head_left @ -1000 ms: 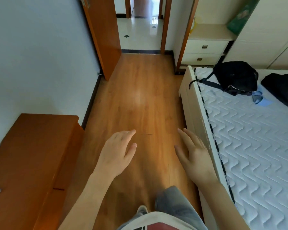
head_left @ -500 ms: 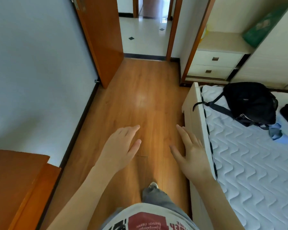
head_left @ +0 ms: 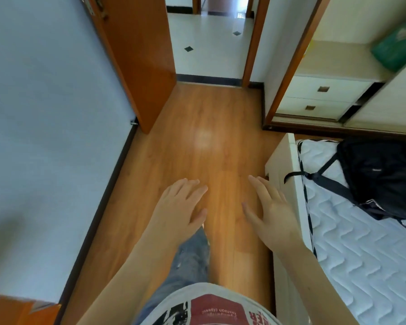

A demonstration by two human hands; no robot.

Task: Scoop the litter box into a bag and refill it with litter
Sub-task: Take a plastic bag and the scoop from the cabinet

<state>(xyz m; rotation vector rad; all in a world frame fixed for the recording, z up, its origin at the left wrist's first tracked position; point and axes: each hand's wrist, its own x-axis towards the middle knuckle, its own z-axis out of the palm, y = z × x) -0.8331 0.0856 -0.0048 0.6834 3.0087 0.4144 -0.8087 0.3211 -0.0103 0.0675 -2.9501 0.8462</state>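
Nothing of the task done yet, judging by the view: no litter box, bag or litter anywhere in sight. Left hand and right hand both relaxed, fingers spread, holding nothing above the wooden floor. Likely heading for the open doorway to find them.

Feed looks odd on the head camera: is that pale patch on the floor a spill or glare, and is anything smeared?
Head view: the pale patch on the wood floor reads as soft reflected light, not a spill; the door and wardrobe frame lean from wide-angle distortion; the lower-left wall looks smeared; both hands stay fairly sharp.
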